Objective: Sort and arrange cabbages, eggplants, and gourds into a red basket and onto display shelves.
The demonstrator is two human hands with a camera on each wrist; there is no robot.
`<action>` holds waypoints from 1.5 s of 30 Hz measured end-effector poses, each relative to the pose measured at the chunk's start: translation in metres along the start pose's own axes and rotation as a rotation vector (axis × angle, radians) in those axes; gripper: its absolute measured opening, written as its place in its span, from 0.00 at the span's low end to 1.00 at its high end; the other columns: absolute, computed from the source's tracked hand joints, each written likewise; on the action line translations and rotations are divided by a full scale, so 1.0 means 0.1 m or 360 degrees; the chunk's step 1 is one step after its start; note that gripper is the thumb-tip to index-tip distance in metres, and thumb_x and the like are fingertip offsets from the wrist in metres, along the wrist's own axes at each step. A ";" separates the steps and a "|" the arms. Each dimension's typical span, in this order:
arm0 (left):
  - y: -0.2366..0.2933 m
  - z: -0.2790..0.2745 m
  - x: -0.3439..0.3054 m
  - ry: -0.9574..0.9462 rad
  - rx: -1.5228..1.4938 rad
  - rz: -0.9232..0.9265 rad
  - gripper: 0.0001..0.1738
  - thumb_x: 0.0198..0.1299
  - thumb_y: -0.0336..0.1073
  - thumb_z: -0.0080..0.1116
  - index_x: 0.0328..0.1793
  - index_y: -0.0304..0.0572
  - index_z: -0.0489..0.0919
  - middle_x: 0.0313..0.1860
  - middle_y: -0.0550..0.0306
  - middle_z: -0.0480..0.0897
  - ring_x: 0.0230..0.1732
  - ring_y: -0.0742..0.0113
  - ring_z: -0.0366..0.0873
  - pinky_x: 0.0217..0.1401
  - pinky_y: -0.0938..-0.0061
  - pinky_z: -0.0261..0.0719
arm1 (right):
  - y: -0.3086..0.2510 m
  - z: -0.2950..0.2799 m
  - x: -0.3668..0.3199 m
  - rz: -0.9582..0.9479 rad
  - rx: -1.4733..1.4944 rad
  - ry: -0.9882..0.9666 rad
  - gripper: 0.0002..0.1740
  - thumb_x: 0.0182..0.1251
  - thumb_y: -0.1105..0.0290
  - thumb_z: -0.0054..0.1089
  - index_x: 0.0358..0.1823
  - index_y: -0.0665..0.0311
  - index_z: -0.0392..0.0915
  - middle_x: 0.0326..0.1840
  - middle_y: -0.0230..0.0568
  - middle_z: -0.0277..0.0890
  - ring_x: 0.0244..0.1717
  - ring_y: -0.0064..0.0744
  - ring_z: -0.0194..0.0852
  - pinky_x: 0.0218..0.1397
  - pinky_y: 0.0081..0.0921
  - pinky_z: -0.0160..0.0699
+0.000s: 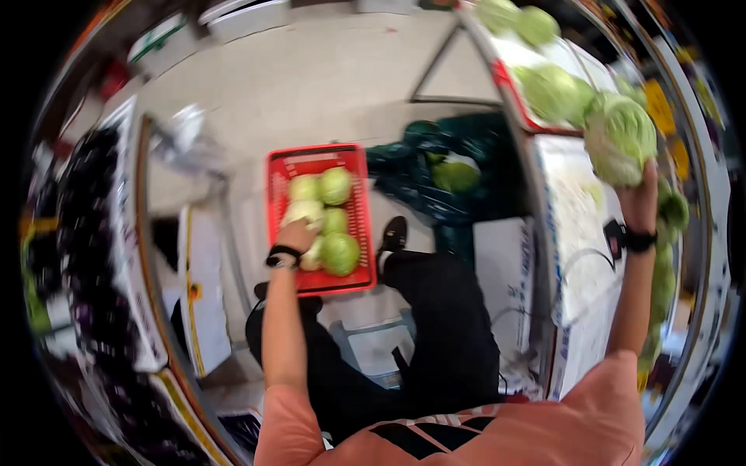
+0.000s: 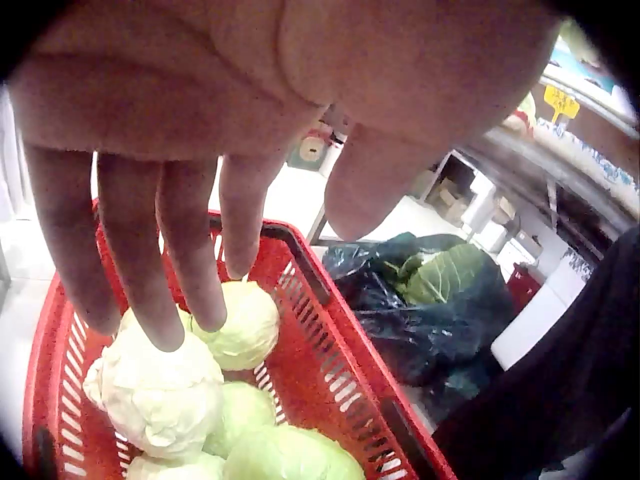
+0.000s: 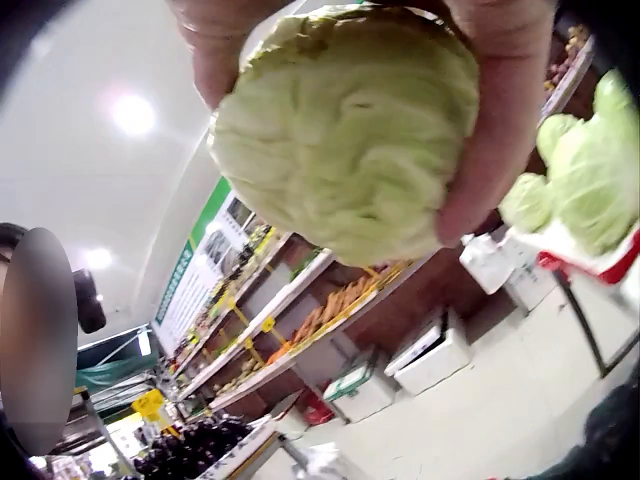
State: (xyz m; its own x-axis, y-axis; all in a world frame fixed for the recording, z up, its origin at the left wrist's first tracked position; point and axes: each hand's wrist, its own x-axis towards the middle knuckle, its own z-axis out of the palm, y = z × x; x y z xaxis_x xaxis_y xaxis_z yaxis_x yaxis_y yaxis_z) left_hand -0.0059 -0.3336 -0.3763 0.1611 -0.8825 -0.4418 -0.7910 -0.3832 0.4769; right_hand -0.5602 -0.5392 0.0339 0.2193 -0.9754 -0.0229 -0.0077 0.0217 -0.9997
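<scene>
My right hand [image 1: 639, 203] grips a pale green cabbage [image 1: 619, 138] up at the right-hand stand. Seen from the right wrist, fingers and thumb wrap both sides of that cabbage [image 3: 345, 135]. Below me on the floor, a red plastic basket [image 1: 273, 210] holds several cabbages. My left hand [image 1: 299, 234] reaches down over them. In the left wrist view its fingers [image 2: 185, 245] hang loosely extended, tips overlapping a whitish cabbage [image 2: 160, 390] in the basket.
Cabbages [image 1: 548, 89] lie on the stand at right, beside a white foam box [image 1: 571, 233]. A dark green plastic bag [image 1: 412, 182] with leaves sits right of the basket. Eggplants [image 1: 97, 233] line the left side. A grey stool [image 1: 377, 349] stands between my legs.
</scene>
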 end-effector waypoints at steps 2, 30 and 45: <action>0.09 -0.09 -0.07 0.0067 -0.0146 0.0011 0.31 0.67 0.56 0.54 0.62 0.37 0.80 0.52 0.33 0.84 0.56 0.40 0.82 0.60 0.51 0.78 | -0.07 0.73 -0.13 0.0025 -0.0263 -0.0215 0.42 0.77 0.47 0.52 0.80 0.66 0.53 0.79 0.46 0.62 0.76 0.40 0.64 0.76 0.40 0.67; -0.75 -1.33 -0.83 0.0456 -0.0445 -0.0516 0.25 0.69 0.45 0.55 0.65 0.36 0.76 0.53 0.36 0.82 0.55 0.39 0.80 0.59 0.51 0.78 | 5.10 5.51 0.71 -0.0218 -0.1886 -0.0528 0.59 0.35 0.58 0.85 0.74 0.39 0.61 0.72 0.58 0.57 0.66 0.67 0.64 0.64 0.54 0.76; -0.81 -1.11 -0.50 0.0391 -0.0523 -0.0336 0.23 0.70 0.42 0.56 0.67 0.37 0.75 0.56 0.39 0.83 0.56 0.46 0.81 0.59 0.57 0.78 | 4.78 5.18 1.36 -0.0048 -0.1868 -0.1228 0.61 0.42 0.44 0.80 0.79 0.47 0.56 0.74 0.58 0.59 0.68 0.68 0.66 0.70 0.58 0.70</action>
State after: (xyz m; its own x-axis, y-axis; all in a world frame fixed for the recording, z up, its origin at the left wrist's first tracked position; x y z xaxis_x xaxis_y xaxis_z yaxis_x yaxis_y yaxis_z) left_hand 0.1151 -0.2884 -0.3086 0.4650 -0.7993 -0.3806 -0.5035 -0.5924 0.6290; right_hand -0.0290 -0.5476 -0.4490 0.7042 -0.5993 -0.3808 -0.7089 -0.5638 -0.4237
